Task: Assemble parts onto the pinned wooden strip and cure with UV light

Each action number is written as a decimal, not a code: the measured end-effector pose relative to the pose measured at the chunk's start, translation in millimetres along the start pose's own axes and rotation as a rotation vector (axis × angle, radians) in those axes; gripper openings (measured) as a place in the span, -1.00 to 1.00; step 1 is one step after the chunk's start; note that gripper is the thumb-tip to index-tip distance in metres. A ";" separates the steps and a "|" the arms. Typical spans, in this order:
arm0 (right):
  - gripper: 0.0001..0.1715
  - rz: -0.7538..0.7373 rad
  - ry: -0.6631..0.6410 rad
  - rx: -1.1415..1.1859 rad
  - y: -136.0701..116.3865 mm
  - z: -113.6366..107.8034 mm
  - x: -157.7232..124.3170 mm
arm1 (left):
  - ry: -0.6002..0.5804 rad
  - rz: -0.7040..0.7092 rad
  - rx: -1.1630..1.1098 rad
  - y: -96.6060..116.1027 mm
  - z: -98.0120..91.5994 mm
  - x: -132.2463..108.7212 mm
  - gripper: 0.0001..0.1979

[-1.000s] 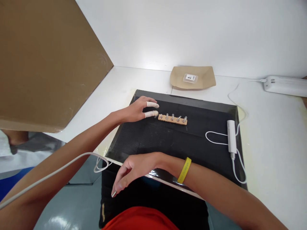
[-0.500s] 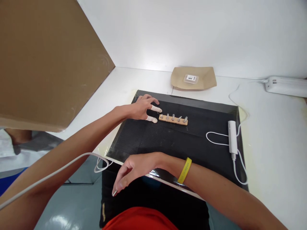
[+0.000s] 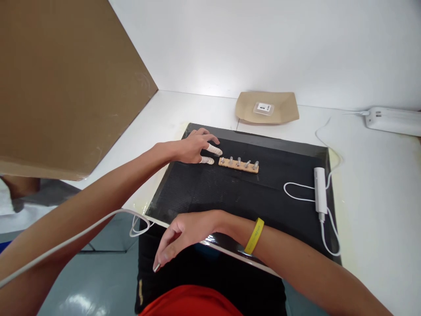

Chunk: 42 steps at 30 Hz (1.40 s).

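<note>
Right hand (image 3: 184, 232) droops off the near edge of the black mat (image 3: 237, 197), fingers curled, pinching a small metal piece (image 3: 156, 266). Farther in, left hand (image 3: 194, 149), two capped fingertips (image 3: 213, 150) narrowly apart, holding nothing, just beside the left end of the wooden strip (image 3: 238, 166) of bolts, mid-mat. Paper tray (image 3: 283, 115) sits beyond.

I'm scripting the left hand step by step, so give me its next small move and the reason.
Probably pinch the leftmost bolt of the wooden strip between the left hand's two capped fingertips. They sit over the black mat right beside that end of the strip, not yet closed on the bolt, while the right hand hangs off the near edge.
</note>
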State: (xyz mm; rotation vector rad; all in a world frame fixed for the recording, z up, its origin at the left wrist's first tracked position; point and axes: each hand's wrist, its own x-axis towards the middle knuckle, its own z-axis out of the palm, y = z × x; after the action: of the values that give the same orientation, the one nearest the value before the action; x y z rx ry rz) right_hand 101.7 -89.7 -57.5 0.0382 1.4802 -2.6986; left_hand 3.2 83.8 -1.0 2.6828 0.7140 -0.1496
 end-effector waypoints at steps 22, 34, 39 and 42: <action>-0.92 0.025 0.017 0.038 -6.9 3.9 -1.3 | -0.028 0.032 0.203 3.5 -13.2 3.2 -0.53; -0.86 -0.004 0.005 0.048 -1.5 1.1 0.3 | -0.022 -0.018 0.133 -12.9 -7.9 -0.3 -0.58; -0.82 -0.024 0.007 0.079 2.5 0.2 0.7 | 0.078 -0.060 0.082 -7.9 2.7 -0.6 -0.52; -0.74 -0.016 0.007 0.097 3.0 0.5 0.6 | 0.122 -0.058 0.068 -7.5 4.3 -3.5 -0.50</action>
State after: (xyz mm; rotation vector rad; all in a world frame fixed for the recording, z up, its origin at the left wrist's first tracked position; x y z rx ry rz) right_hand 101.2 -91.7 -59.7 0.0415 1.3557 -2.7839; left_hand -3.7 86.7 -6.6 2.7558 0.8389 -0.0253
